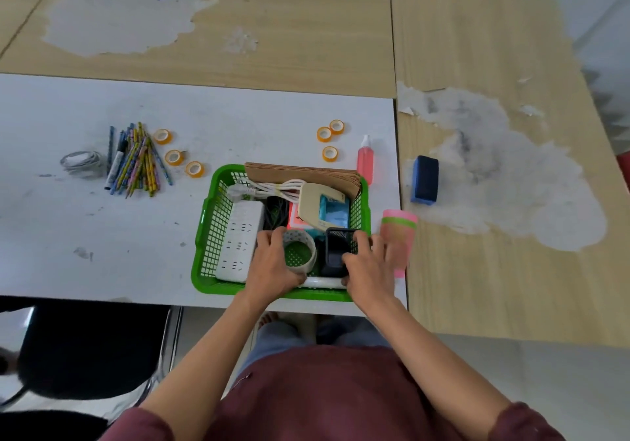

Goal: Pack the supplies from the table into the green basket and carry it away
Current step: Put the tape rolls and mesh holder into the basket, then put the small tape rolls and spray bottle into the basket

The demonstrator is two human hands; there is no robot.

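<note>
Green basket (208, 236) sits at table's (102, 236) near edge, already crowded. Your left hand (272, 263) grips the white tape roll (300, 253), right hand (368, 266) clasps the black mesh holder (337, 249). Risk: pink cup (399, 239) at 3 o'clock gets knocked; pencils (136, 161) at 10 o'clock forgotten.

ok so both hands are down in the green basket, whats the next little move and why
Probably let go of the black mesh holder that the right hand is settling in the green plastic basket, then reach for the pink and green cup just outside its right wall. It is the nearest unpacked item; the left hand steadies the big white tape roll.
</note>
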